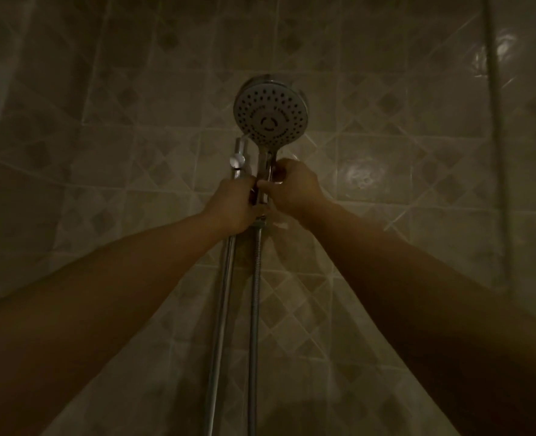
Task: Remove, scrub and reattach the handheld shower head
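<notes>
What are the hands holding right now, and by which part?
Shower head, by the lower handle above the hose. Right hand pinches the handle; left hand curls round its base beside the rail, exact grip hidden.

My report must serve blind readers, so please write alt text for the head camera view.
Two bare hands reach up to a round shower head against a tiled wall: the right hand grips its handle, the left hand grips the slide rail beside it. A metal hose hangs below the handle; the light is dim.
</notes>
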A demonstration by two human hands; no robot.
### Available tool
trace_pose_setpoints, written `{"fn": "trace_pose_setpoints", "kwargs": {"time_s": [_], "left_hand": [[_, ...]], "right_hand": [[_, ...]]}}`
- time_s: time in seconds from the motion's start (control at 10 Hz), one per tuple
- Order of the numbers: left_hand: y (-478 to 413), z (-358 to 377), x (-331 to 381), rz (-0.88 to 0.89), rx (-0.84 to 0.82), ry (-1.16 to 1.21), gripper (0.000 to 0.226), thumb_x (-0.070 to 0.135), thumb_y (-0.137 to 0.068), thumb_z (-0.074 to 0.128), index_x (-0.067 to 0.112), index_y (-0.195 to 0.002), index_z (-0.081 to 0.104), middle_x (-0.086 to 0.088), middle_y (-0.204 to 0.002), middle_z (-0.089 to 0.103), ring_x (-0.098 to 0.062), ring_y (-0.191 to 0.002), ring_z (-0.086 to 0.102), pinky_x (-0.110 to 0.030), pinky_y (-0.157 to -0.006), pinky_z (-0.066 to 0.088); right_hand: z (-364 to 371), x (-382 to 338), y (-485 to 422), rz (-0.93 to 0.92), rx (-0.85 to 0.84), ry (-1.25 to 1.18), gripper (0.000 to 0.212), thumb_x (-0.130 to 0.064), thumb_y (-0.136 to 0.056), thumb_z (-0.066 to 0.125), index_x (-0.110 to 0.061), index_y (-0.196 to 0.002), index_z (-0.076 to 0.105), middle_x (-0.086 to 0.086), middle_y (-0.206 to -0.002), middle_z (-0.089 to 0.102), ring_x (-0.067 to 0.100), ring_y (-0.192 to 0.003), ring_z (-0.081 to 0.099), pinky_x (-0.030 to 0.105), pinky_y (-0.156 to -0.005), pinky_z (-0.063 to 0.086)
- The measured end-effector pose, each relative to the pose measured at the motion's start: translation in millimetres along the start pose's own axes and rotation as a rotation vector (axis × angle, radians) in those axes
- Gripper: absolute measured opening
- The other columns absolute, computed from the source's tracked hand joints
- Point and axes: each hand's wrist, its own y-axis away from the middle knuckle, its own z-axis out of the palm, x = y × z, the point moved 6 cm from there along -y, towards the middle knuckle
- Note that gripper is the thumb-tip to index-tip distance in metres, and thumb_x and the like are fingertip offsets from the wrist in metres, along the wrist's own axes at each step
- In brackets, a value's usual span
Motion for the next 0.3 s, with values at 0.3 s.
{"fn": "trace_pose_setpoints", "kwargs": {"time_s": [0.3], "left_hand": [[70,-13,30,0.011,-0.201,-0.096,0.027,0.028,-0.093,0.059,0.002,-0.100,0.064,-0.015,-0.097,0.069,-0.029,-0.092,0.066,-0.037,-0.081,0.052]], "right_hand": [[-2,-8,80,0.152,-0.210,0.155,0.021,-0.023,-0.099,0.058,-0.019,-0.078,0.061,-0.005,-0.075,0.056,0.008,-0.068,0.052,0.010,-0.058,0.039]]}}
